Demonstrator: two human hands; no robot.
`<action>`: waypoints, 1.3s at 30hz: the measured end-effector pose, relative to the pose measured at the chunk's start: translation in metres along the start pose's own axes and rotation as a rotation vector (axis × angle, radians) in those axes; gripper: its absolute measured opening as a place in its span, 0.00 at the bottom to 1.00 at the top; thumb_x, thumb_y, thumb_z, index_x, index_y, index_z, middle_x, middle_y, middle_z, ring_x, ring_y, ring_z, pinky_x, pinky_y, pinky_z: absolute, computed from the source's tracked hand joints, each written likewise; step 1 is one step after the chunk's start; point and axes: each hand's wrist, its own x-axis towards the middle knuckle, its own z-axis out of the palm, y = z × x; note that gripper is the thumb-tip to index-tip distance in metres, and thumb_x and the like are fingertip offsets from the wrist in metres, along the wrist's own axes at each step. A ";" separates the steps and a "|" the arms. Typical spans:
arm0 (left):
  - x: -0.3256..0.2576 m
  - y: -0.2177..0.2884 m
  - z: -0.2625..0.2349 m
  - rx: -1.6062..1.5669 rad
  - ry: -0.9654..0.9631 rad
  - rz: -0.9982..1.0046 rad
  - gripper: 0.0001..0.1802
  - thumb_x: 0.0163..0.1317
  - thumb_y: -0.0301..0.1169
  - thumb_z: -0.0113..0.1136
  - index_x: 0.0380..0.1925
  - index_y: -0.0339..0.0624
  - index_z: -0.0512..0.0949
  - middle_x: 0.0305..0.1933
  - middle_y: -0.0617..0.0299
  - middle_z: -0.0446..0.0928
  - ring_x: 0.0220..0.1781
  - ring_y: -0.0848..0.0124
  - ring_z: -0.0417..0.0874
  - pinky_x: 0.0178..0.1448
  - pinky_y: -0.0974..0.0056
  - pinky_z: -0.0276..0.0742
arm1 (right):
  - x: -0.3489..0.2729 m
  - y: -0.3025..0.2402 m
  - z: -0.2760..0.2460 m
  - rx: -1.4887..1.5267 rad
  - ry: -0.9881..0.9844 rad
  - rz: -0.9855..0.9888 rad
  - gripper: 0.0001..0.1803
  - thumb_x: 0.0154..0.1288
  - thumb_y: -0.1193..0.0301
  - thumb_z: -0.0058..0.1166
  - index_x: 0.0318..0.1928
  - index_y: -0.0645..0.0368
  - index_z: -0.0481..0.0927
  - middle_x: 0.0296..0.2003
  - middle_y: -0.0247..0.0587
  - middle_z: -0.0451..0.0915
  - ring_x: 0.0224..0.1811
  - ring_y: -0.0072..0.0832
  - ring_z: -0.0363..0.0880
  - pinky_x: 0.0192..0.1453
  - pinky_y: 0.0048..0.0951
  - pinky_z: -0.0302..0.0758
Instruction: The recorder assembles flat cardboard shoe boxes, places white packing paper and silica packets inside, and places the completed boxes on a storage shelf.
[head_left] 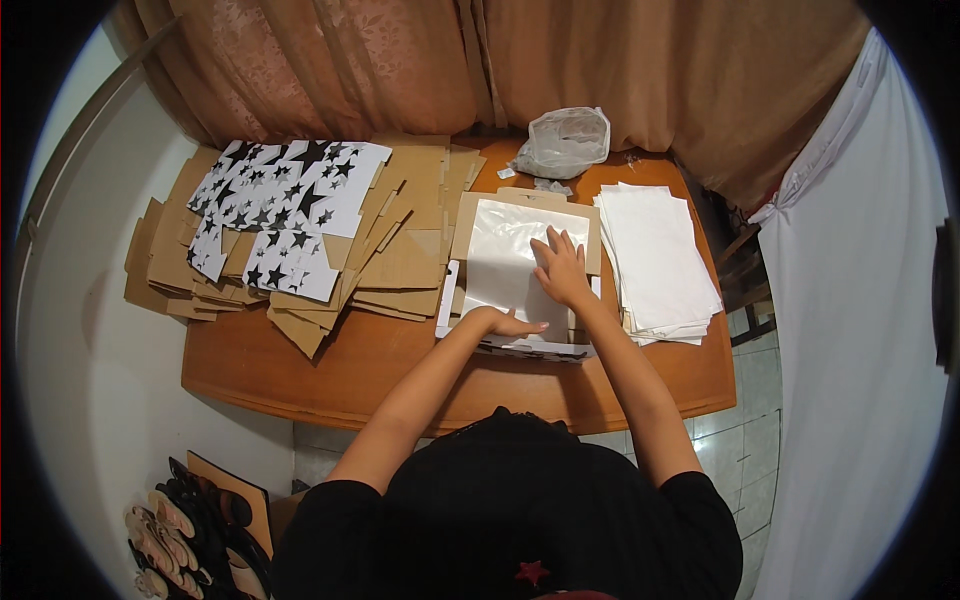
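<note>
In front of me on the table stands an open cardboard box (462, 240), brown inside, with a white star-printed outside showing at its near edge. A sheet of thin white paper (498, 262) lies over its inside and up the raised far flap. My right hand (562, 268) rests on the paper's right part, fingers spread toward the far side. At the box's near left edge is my left hand (508, 322), its fingers stretched to the right over the lower end of the paper. Neither hand grips anything.
Left of the box lie piled flat brown cardboard blanks (400, 255), with white blanks printed with black stars (290, 190) on top. A stack of white paper sheets (660, 262) lies to the right. A clear plastic bag (566, 142) sits behind the box on the wooden table (400, 375).
</note>
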 end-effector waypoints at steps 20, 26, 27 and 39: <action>-0.056 0.014 -0.029 0.040 1.553 0.063 0.26 0.55 0.42 0.59 0.52 0.43 0.71 0.63 0.48 0.60 0.66 0.50 0.55 0.65 0.45 0.53 | -0.022 0.025 -0.015 0.318 0.362 0.247 0.36 0.57 0.66 0.53 0.60 0.72 0.54 0.58 0.65 0.58 0.60 0.55 0.57 0.64 0.42 0.56; -0.043 -0.026 -0.028 -0.076 1.279 -0.205 0.34 0.59 0.55 0.46 0.59 0.44 0.67 0.69 0.47 0.50 0.71 0.49 0.46 0.66 0.39 0.45 | -0.023 0.023 -0.007 0.294 0.253 0.288 0.34 0.58 0.60 0.51 0.57 0.75 0.59 0.54 0.66 0.63 0.56 0.54 0.64 0.59 0.43 0.63; -0.040 -0.029 -0.029 -0.077 1.277 -0.205 0.34 0.59 0.55 0.46 0.59 0.44 0.67 0.69 0.47 0.50 0.71 0.49 0.46 0.66 0.39 0.45 | -0.022 0.020 -0.009 0.257 0.139 0.374 0.34 0.60 0.57 0.50 0.55 0.76 0.62 0.53 0.66 0.64 0.55 0.54 0.65 0.58 0.43 0.64; -0.052 -0.015 -0.031 -0.117 1.051 -0.380 0.39 0.58 0.61 0.42 0.58 0.40 0.66 0.67 0.47 0.55 0.70 0.49 0.49 0.67 0.41 0.44 | 0.031 0.055 -0.020 0.204 0.083 0.472 0.22 0.61 0.58 0.47 0.42 0.66 0.77 0.43 0.62 0.74 0.48 0.52 0.72 0.55 0.42 0.68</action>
